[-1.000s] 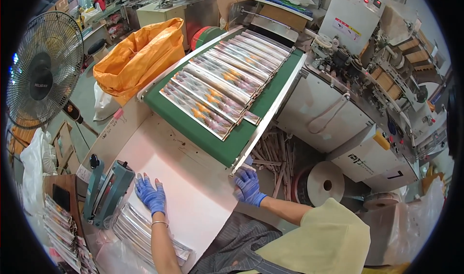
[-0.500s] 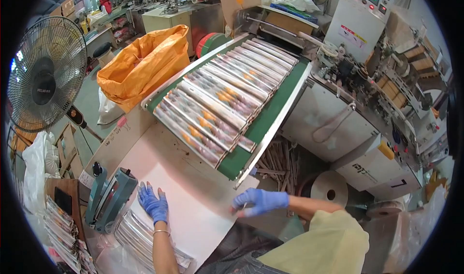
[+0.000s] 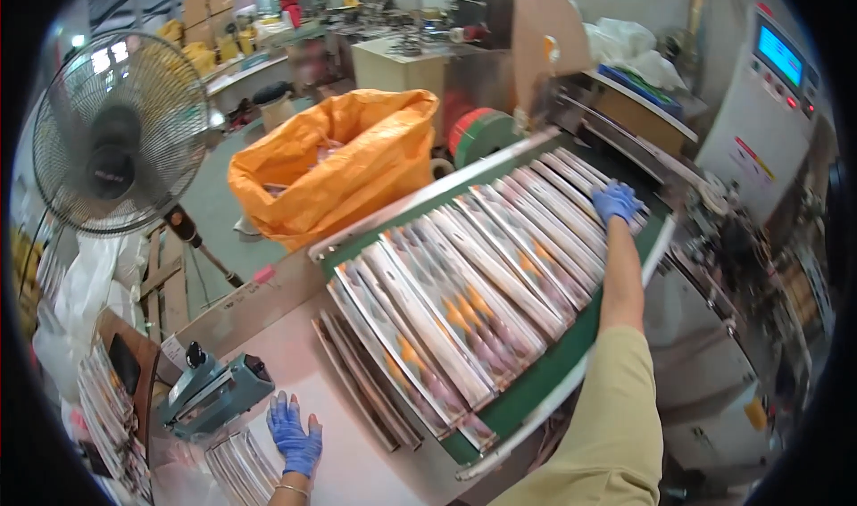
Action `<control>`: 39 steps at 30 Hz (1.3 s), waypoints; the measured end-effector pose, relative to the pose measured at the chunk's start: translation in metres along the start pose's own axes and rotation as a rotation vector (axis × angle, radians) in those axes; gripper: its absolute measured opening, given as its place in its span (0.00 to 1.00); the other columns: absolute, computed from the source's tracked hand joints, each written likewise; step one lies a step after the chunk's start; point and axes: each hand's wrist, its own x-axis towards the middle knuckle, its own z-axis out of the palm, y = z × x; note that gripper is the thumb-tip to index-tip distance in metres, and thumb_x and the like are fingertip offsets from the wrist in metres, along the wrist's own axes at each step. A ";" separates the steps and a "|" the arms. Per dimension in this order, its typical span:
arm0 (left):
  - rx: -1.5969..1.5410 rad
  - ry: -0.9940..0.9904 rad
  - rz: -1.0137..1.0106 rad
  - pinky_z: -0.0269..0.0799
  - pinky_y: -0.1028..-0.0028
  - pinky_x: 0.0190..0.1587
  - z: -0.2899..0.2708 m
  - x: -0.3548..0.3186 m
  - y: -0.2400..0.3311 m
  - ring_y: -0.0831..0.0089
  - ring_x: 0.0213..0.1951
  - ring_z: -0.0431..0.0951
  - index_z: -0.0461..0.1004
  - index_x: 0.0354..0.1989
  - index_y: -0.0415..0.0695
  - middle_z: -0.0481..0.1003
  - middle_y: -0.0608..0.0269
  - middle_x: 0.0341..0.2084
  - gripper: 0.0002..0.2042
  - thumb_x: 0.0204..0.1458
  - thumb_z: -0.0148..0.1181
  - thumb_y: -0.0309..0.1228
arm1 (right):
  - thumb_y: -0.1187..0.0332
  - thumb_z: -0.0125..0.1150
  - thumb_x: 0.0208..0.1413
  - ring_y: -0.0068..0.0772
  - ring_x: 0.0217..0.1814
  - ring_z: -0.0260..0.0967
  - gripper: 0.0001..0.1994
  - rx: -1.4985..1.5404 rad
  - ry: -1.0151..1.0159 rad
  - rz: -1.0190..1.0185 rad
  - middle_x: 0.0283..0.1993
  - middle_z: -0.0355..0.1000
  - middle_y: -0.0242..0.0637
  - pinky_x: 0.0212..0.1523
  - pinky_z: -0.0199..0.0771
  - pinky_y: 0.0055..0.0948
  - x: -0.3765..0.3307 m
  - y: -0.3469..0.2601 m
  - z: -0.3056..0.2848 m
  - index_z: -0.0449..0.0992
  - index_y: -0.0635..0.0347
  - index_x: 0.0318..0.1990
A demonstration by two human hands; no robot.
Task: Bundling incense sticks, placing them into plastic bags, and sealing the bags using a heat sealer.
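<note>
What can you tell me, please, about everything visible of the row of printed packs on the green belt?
The printed packs are long, narrow and flat, white and grey with orange and purplish patches and a glossy look, like film or coated card. They lie close together, crosswise, along the green belt, covering most of its width; a strip of green shows on the right. The blue-gloved right hand appears to touch packs near the far end.
</note>
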 end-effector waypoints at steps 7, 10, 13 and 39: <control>-0.033 0.053 -0.043 0.45 0.57 0.59 -0.008 0.007 0.027 0.53 0.59 0.52 0.64 0.50 0.39 0.58 0.52 0.55 0.25 0.42 0.53 0.37 | 0.55 0.40 0.54 0.45 0.45 0.65 0.17 0.081 0.120 -0.618 0.43 0.67 0.43 0.44 0.66 0.43 -0.002 -0.007 0.032 0.73 0.55 0.37; -0.141 0.136 -0.130 0.46 0.58 0.59 0.008 0.014 0.030 0.55 0.57 0.55 0.66 0.49 0.43 0.60 0.51 0.53 0.22 0.46 0.53 0.38 | 0.52 0.38 0.56 0.48 0.43 0.65 0.19 0.246 0.007 -0.832 0.40 0.67 0.46 0.43 0.66 0.44 -0.102 -0.032 -0.005 0.70 0.56 0.37; -0.810 0.087 -0.346 0.51 0.69 0.58 0.022 0.040 0.025 0.59 0.57 0.57 0.62 0.54 0.41 0.59 0.49 0.55 0.25 0.50 0.52 0.43 | 0.51 0.41 0.54 0.50 0.42 0.66 0.21 0.351 -0.056 -0.927 0.39 0.67 0.51 0.43 0.66 0.44 -0.228 -0.064 -0.052 0.69 0.60 0.38; -1.676 -0.148 -0.440 0.67 0.72 0.47 -0.078 -0.053 -0.040 0.71 0.46 0.68 0.55 0.55 0.41 0.67 0.61 0.44 0.39 0.33 0.70 0.33 | 0.62 0.62 0.46 0.29 0.38 0.70 0.20 1.392 -1.904 -0.187 0.39 0.71 0.37 0.41 0.71 0.26 -0.613 -0.110 0.000 0.69 0.61 0.45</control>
